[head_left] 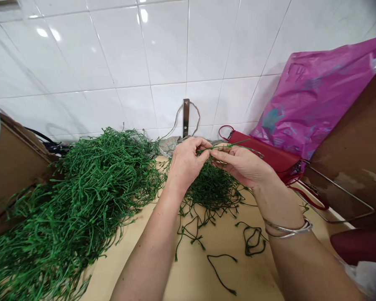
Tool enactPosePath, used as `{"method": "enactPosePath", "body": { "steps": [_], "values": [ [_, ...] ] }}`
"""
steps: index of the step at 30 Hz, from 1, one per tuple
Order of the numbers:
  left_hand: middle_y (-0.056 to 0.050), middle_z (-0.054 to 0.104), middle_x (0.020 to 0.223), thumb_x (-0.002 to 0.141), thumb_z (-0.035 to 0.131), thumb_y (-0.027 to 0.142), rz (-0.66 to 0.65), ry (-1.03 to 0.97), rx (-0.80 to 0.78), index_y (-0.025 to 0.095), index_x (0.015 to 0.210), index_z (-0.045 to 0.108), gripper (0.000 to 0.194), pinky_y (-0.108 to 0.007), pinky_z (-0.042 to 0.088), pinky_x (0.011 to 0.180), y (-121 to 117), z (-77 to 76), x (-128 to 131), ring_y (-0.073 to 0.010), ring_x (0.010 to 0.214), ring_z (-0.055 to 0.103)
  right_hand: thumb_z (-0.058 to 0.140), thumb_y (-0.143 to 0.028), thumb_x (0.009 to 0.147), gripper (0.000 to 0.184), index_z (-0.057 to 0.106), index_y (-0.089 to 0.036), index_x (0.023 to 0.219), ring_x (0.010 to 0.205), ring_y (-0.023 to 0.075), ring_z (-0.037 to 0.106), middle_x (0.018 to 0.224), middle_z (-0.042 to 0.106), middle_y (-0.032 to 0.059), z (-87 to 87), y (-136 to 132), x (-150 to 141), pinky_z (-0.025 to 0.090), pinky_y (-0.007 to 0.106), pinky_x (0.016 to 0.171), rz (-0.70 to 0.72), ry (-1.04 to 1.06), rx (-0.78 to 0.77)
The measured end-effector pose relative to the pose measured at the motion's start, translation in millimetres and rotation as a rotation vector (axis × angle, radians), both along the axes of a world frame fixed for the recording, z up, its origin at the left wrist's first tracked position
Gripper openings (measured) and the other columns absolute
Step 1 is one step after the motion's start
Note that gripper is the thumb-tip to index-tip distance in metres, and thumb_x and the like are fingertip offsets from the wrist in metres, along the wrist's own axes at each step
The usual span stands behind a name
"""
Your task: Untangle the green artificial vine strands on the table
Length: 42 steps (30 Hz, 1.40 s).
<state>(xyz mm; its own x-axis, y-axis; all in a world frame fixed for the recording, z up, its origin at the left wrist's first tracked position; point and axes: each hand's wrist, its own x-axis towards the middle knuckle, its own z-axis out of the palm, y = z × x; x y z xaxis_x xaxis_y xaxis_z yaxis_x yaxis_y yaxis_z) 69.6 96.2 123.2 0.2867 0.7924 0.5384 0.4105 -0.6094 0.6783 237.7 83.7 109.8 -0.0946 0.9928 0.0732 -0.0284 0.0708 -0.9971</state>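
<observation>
My left hand (188, 163) and my right hand (246, 165) meet over the table, thumbs and fingertips pinched close together. Between them they hold a thin green stem (238, 143), whose forked end sticks out past the right fingers. Directly below lies a small heap of darker green cord-like strands (211, 190), partly hidden by the hands. A large tangled pile of bright green stems (103, 179) spreads along the left side. Nearer to me, a bent loose strand (217, 271) and a curled strand (253, 242) rest on the tabletop (194, 280).
Behind the table rises a white tiled wall (165, 50) with a metal bracket (185, 119) and a looped cord. A red handbag (266, 152) and a pink plastic bag (316, 96) stand at the right. Cardboard (12, 167) borders the left, and a metal wire loop (341, 184) juts out right.
</observation>
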Motion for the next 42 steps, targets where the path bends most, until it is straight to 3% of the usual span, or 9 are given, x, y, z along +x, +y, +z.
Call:
{"method": "enactPosePath", "body": {
  "steps": [5,11,16,21,26,32,38,42],
  "values": [
    [-0.007,0.075,0.096,0.089,0.063,0.012,0.023,0.128,-0.015,0.017,0.091,0.072,0.011,-0.031,0.046,0.084,1,0.0,0,-0.0194,0.088,0.064,0.084,-0.049,0.060,0.038,0.064,-0.021,0.076,0.073,0.0159,0.056,0.075,0.062,0.0002,-4.7,3,-1,0.045,0.031,0.071,-0.051,-0.072,0.063],
    [-0.005,0.071,0.082,0.095,0.057,0.020,0.073,0.200,-0.044,0.018,0.081,0.067,0.017,-0.032,0.041,0.075,0,-2.0,5,-0.0194,0.076,0.059,0.063,-0.038,0.081,0.015,0.065,-0.023,0.077,0.077,0.0248,0.065,0.081,0.073,0.0086,-14.1,9,-4,0.049,0.038,0.078,-0.370,-0.558,0.358],
    [-0.003,0.068,0.080,0.093,0.058,0.016,0.059,0.194,-0.011,0.019,0.075,0.061,0.019,-0.031,0.040,0.075,2,-6.9,10,-0.0182,0.077,0.057,0.061,-0.031,0.082,0.008,0.062,-0.025,0.076,0.081,0.0291,0.064,0.079,0.071,0.0114,-24.5,18,-7,0.047,0.042,0.084,-0.501,-0.628,0.399],
    [0.001,0.063,0.073,0.094,0.060,0.025,-0.170,-0.032,-0.113,0.019,0.076,0.062,0.019,-0.026,0.038,0.068,-7,5.8,2,-0.0131,0.068,0.051,0.059,-0.035,0.078,0.016,0.050,-0.028,0.066,0.066,0.0268,0.058,0.065,0.063,0.0078,-37.6,36,30,0.047,0.044,0.075,-0.665,-0.573,0.316],
    [0.003,0.053,0.066,0.092,0.062,0.029,-0.131,-0.168,-0.247,0.018,0.079,0.063,0.018,-0.026,0.034,0.061,-2,5.6,-3,-0.0109,0.062,0.043,0.064,-0.039,0.077,0.014,0.062,-0.025,0.077,0.071,0.0227,0.063,0.073,0.069,0.0049,-28.2,34,56,0.051,0.040,0.077,-0.590,-0.496,0.311],
    [0.003,0.055,0.072,0.097,0.054,0.030,0.030,-0.200,-0.314,0.017,0.090,0.062,0.017,-0.024,0.037,0.065,17,-14.0,2,-0.0111,0.065,0.048,0.077,-0.043,0.071,0.024,0.069,-0.022,0.080,0.072,0.0175,0.063,0.074,0.070,0.0023,-8.9,16,21,0.052,0.032,0.072,-0.210,-0.242,0.244],
    [0.001,0.064,0.083,0.088,0.069,0.040,-0.133,-0.202,-0.386,0.015,0.095,0.067,0.026,-0.023,0.041,0.074,20,-18.7,3,-0.0115,0.075,0.053,0.081,-0.048,0.069,0.032,0.070,-0.021,0.082,0.073,0.0178,0.063,0.078,0.071,0.0029,-4.5,9,7,0.052,0.032,0.069,-0.148,-0.183,0.240],
    [0.005,0.051,0.069,0.091,0.061,0.043,-0.133,-0.101,-0.328,0.017,0.076,0.058,0.030,-0.024,0.036,0.068,22,-22.3,3,-0.0110,0.067,0.043,0.073,-0.036,0.076,0.016,0.072,-0.022,0.082,0.074,0.0206,0.066,0.079,0.074,0.0053,-6.0,11,5,0.053,0.036,0.074,-0.297,-0.403,0.353]
  ]
}}
